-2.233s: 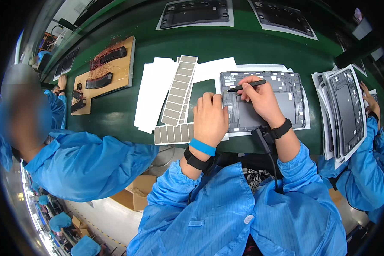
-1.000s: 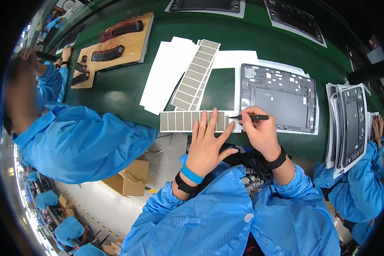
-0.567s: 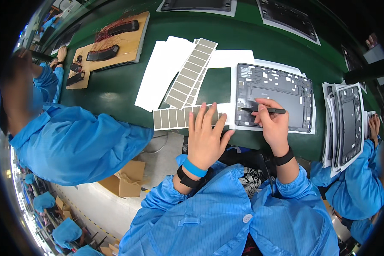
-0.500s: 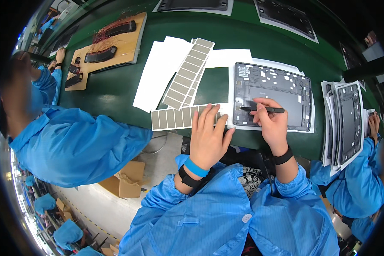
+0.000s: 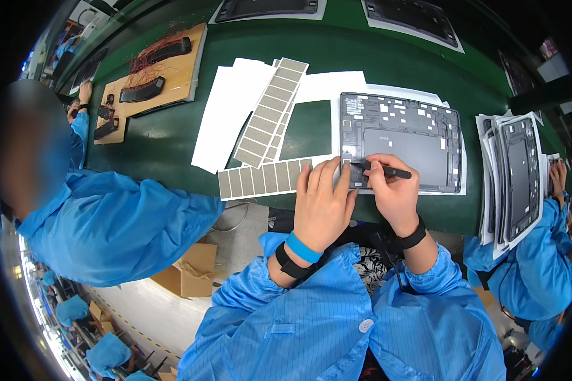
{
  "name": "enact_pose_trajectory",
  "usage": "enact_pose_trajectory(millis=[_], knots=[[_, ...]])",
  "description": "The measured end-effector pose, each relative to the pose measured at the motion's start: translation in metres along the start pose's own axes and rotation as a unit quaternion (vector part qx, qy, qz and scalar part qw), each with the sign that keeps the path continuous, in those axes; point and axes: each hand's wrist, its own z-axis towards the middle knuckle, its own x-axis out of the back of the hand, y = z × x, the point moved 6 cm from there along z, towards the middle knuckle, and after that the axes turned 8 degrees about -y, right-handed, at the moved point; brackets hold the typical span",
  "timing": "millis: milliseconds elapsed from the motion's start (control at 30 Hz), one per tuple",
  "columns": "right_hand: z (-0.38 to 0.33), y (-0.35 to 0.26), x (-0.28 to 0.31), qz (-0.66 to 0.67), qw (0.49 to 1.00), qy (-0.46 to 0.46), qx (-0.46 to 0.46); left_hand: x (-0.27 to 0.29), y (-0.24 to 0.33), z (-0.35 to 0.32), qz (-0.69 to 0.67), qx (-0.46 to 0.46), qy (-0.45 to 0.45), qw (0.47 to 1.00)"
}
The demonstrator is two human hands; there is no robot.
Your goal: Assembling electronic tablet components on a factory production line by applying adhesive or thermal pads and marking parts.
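Two hands meet at the lower left corner of the open tablet shell (image 5: 400,143), right of centre: left hand (image 5: 323,206) flat, fingers pressing; right hand (image 5: 394,193) pinching dark tweezers (image 5: 382,169). A slip could skew the small grey pad beneath.

Dark tablet chassis (image 5: 403,140) flat, open side up, on white sheet; black tweezers (image 5: 382,169) across its lower-left corner.

Long green workbench (image 5: 171,136) above pale floor (image 5: 146,311)
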Motion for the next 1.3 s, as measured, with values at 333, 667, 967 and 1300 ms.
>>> enact_pose_trajectory(millis=[333,667,967,1300], knots=[[0.0,-0.007,-0.001,-0.072,0.996,0.016,0.051,-0.005,0.008,0.007,0.064,-0.01,-0.001,0.998],[0.0,-0.004,-0.002,-0.036,0.999,0.002,0.014,-0.003,0.009,0.007,0.105,0.008,0.037,0.994],[0.004,-0.022,-0.015,0.058,0.993,-0.104,-0.018,0.008,-0.017,-0.043,0.06,0.097,-0.04,0.993],[0.016,-0.011,-0.044,-0.036,0.99,-0.138,-0.015,0.001,-0.019,-0.046,0.067,0.095,-0.032,0.993]])
